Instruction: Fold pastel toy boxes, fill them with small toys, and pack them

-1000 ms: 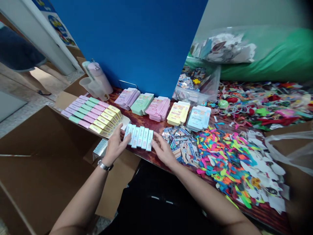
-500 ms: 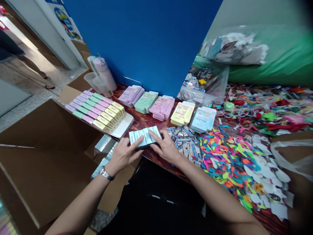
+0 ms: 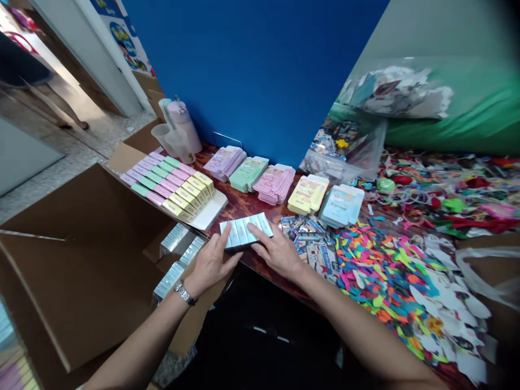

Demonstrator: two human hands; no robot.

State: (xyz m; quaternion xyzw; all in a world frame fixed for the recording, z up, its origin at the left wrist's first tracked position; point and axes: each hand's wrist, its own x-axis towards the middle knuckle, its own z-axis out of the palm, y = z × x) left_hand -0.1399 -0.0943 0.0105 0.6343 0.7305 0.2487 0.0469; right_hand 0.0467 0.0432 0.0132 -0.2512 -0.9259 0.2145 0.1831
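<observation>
A row of several light-blue small boxes (image 3: 246, 230) is gripped between my two hands, just over the table's front edge. My left hand (image 3: 213, 260) closes on the row's left end, and a watch circles that wrist. On the other end, my right hand (image 3: 278, 249) presses with its fingers bent over the top. To the left stands a white tray (image 3: 215, 212) with rows of purple, green, pink and yellow boxes (image 3: 179, 184). Beyond my hands lie stacks of flat cartons: purple (image 3: 225, 161), green (image 3: 249, 172), pink (image 3: 274, 183), yellow (image 3: 309, 192) and blue (image 3: 342, 203).
A big open cardboard carton (image 3: 89, 271) stands at left, with wrapped blue packs (image 3: 176, 238) beside it. Printed packets (image 3: 314, 244) and colourful small plastic pieces (image 3: 377, 271) cover the right. Cups (image 3: 174, 142) and a bottle (image 3: 184, 124) stand behind; a person's legs (image 3: 60, 105) show far left.
The view has shifted, so most things sit slightly further right and lower. Both hands still hold the row of blue boxes; my left fingers have moved toward its left end.
</observation>
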